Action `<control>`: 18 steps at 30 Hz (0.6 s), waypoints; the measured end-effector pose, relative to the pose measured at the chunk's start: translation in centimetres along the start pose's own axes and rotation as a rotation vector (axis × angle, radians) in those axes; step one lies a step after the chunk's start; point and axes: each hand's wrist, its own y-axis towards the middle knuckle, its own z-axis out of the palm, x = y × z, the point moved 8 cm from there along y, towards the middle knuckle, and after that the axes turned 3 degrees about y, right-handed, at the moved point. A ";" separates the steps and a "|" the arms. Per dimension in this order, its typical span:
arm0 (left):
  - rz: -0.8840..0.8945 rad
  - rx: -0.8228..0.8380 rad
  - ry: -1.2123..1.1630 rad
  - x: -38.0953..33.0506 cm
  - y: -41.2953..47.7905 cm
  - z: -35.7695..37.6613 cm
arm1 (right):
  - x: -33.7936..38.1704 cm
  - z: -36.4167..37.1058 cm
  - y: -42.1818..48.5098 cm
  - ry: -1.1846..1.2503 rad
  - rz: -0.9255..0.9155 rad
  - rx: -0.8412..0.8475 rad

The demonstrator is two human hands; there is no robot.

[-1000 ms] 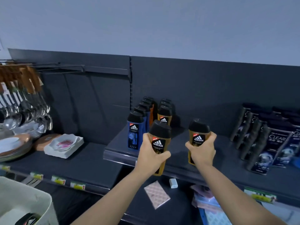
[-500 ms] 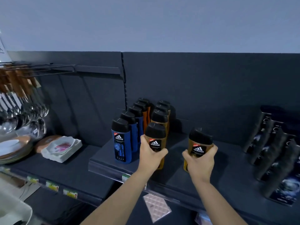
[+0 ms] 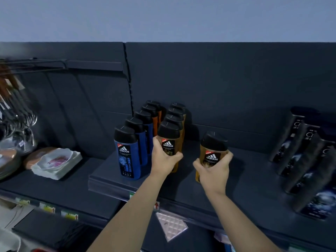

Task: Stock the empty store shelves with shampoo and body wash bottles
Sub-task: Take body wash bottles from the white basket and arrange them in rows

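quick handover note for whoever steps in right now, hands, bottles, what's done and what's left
Left hand: shut on an amber bottle at the front of the amber row.
Right hand: shut on a second amber bottle, alone in the open gap on the shelf.
Done: blue row and amber row stand stocked; dark shampoo bottles fill the right.
Left: release both bottles, then fill the gap.

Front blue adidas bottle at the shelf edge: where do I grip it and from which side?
Grip the blue adidas bottle around its mid-body, below the black cap, coming from the front-left. It stands upright at the shelf edge with open space to its left; more bottles stand behind it and the left hand is close on its right.
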 end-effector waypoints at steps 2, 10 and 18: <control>0.004 0.008 -0.001 0.2 0.2 0.0 | 0.0 0.2 0.0 -0.001 -0.008 0.002; -0.049 0.094 0.110 1.5 -0.3 -0.3 | 0.7 0.0 -0.1 0.020 0.007 0.024; -0.052 0.235 0.254 2.7 -2.1 -1.6 | 1.2 -0.1 -0.9 0.001 0.027 -0.007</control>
